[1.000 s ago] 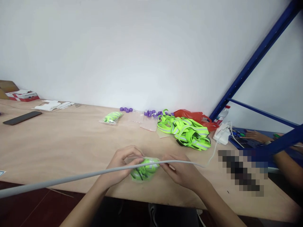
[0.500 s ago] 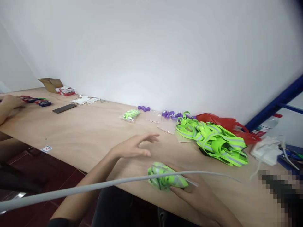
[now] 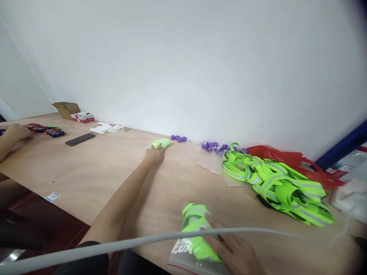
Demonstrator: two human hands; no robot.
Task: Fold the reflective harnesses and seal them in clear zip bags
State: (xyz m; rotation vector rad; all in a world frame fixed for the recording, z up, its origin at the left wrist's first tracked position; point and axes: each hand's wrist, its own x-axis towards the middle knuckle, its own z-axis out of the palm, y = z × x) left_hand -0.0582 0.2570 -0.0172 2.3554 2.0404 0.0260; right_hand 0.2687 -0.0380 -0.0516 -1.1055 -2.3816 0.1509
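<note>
Pressing on the soft bulk rather than the loose film should best keep the folds of the near clear plastic bag of neon-green, silver-striped webbing (image 3: pixel 197 215), at six o'clock. The right hand (image 3: pixel 237 252) lays slightly parted fingers on its three o'clock side; the left hand (image 3: pixel 155 156) touches a similar far clear bag of neon-green striped webbing (image 3: pixel 161 143), nine o'clock of centre, but I cannot tell whether either hand clamps.
</note>
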